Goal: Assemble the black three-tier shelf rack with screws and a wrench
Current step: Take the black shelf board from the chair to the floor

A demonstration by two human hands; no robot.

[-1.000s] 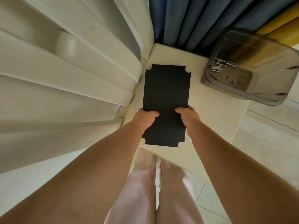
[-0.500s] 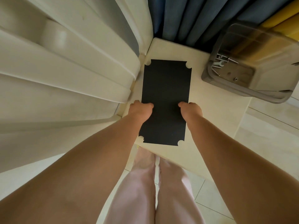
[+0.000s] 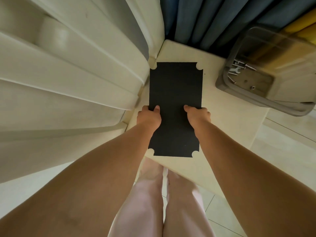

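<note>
A flat black shelf board (image 3: 175,93) lies over a pale bench (image 3: 227,120). It is long and thin, with a small round bite cut out of each corner. The far end points at the blue curtain (image 3: 196,19). The near end is close to the bench's front edge.

The left hand (image 3: 149,117) grasps the board's left edge, about halfway along. Its thumb lies on top of the board and its fingers (image 3: 145,108) curl round the side. The right hand (image 3: 198,115) grasps the right edge in the same way, straight across from the left hand. Its thumb is on top too, and its fingers (image 3: 206,111) wrap over the edge.

To the right, on the far corner of the bench, sits a clear plastic bin (image 3: 266,98). Inside it are a small silver wrench (image 3: 234,71) and some screws (image 3: 250,67). The bin is well apart from the board.

On the left are big cream folds (image 3: 59,79). Below the bench are the person's legs (image 3: 159,202) and a tiled floor (image 3: 280,147).
</note>
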